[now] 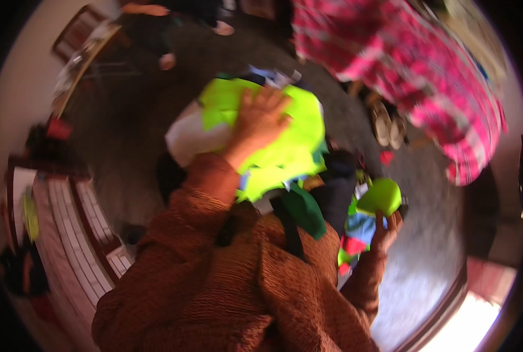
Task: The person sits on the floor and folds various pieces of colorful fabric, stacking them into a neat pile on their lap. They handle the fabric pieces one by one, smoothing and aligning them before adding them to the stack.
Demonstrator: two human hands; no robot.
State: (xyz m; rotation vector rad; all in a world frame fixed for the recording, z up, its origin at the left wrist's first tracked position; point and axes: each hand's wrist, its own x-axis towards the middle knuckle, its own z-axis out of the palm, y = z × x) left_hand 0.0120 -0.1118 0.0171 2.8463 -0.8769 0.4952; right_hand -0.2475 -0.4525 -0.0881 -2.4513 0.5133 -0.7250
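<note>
My left hand [262, 120] lies flat with its fingers spread on a bright yellow-green cloth [299, 141], which sits in a heap over my lap. White cloth [194, 138] shows at the heap's left side, and bluish and white bits stick out at its far edge. Out to the right, my right hand [386, 234] grips a rounded lime-green cloth piece [380, 198] by its lower edge. A dark green rounded piece [303, 212] rests against my front. Below the right hand lies a pile of colourful cloth scraps [358, 229] in blue, red and green.
A bed or seat with a pink checked cover [384, 53] stands at the far right, with a pair of shoes [388, 125] beside it. At the left are a wooden bench [76, 223] and a small table [85, 67]. Another person's feet [223, 28] show at the top.
</note>
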